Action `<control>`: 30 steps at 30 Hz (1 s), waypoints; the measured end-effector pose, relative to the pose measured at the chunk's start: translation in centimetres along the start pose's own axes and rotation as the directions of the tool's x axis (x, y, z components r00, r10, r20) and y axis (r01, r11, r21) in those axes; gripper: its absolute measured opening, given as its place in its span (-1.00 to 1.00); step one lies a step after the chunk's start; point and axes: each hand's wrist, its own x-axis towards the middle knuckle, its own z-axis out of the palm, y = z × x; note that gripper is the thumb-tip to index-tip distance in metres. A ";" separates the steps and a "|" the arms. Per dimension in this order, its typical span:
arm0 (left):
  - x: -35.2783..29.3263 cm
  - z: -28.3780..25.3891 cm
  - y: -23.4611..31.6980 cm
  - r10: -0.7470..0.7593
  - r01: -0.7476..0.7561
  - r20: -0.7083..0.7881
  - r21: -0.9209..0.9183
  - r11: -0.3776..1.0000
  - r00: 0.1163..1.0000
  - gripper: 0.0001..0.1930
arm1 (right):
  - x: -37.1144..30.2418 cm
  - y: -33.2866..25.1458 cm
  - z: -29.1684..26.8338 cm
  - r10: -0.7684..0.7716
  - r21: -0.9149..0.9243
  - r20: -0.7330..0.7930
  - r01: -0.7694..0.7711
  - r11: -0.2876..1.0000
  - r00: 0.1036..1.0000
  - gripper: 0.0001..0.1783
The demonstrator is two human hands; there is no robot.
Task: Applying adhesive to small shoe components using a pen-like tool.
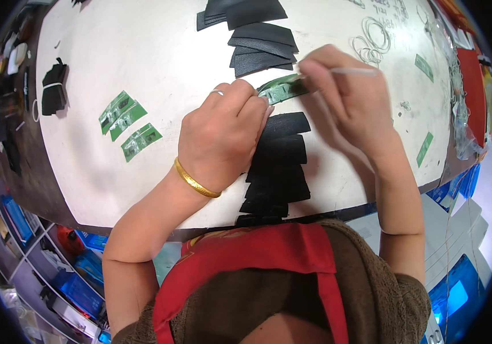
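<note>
My left hand [220, 129], with a ring and a gold bangle, is closed on one end of a small green card packet [280, 92] with a shiny clear front. At the packet's other end are the fingertips of my right hand [346, 97], which is blurred by motion. A thin pale stick-like thing [357, 71] shows across the right hand's fingers; its kind is not clear. Overlapping black leather-like pieces [280, 150] lie in a row below the packet, and more black pieces [263, 46] lie above it.
Several green packets [128, 114] lie at the left of the white table [160, 34]. Farther left is a banded black bundle [55, 87]. Pale rubber bands [375, 35] lie at the far right, near two green strips [424, 67]. Shelving with blue packages [77, 292] stands below the table.
</note>
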 end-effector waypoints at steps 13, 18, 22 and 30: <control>0.1 -0.2 0.2 0.016 -0.020 0.065 0.067 0.998 0.998 -0.85 | -1.4 -0.5 0.7 -0.120 0.071 -0.037 0.122 0.990 0.992 -0.84; 0.2 0.1 0.0 0.019 -0.022 0.045 0.056 0.998 0.999 -0.84 | -1.4 -0.7 0.8 -0.010 0.079 -0.062 0.015 0.997 0.998 -0.80; 0.2 -0.2 0.1 0.021 -0.025 0.058 0.081 0.996 0.998 -0.84 | -1.7 -0.5 -0.2 -0.037 0.017 0.005 0.037 0.999 0.999 -0.83; -0.7 -0.5 -0.5 0.123 -0.114 0.113 -0.084 0.990 0.986 -0.82 | 2.6 1.6 1.6 -0.215 -0.227 -0.146 0.179 0.957 0.966 -0.84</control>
